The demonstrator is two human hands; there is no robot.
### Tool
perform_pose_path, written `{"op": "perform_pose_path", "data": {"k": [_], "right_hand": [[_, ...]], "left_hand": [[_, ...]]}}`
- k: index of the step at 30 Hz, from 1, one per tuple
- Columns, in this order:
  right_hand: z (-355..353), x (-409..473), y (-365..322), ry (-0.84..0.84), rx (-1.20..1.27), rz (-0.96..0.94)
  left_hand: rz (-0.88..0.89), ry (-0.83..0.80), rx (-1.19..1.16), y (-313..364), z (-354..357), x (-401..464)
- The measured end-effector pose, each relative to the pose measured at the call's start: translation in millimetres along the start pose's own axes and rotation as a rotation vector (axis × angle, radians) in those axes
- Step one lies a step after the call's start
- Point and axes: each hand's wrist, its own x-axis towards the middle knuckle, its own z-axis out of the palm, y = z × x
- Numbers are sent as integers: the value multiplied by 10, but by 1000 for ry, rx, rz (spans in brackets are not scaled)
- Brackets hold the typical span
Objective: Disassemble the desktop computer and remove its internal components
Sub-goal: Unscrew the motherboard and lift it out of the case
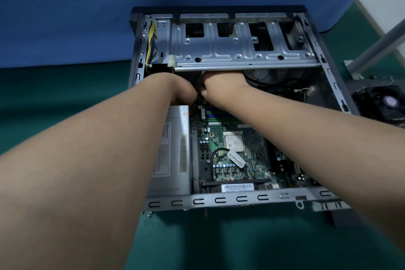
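Disassembly approx halfway: case sits open mid-desk, CPU bare, a fan out at right edge. PSU, mobo remain. Left hand, right hand reach under drive cage; fingers hidden, grip can't tell.

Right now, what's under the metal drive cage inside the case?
Both hands, left hand and right hand, reach under the drive cage edge. Black cables show to their right. What the fingers hold is hidden.
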Motion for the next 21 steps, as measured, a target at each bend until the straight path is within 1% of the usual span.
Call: {"op": "perform_pose_path", "data": {"k": [2,5,7,10,12,17,19,21], "right_hand": [[18,-7,-16,32,-14,-17],[40,-46,-4,48,107,-86],[31,-70,3,39,145,-73],[19,-44,-4,36,58,15],[17,-19,-4,26,0,15],[23,-50,11,27,129,-60],[18,-49,4,34,102,-8],[14,-28,-7,39,24,35]], "left_hand": [[-9,15,21,0,8,-3],[-12,31,34,6,6,-4],[-10,26,34,9,2,-5],[-20,4,47,16,5,-14],[-31,14,65,18,15,-16],[-18,40,90,7,9,15],[-22,44,88,13,12,11],[-37,39,76,16,26,5]]}}
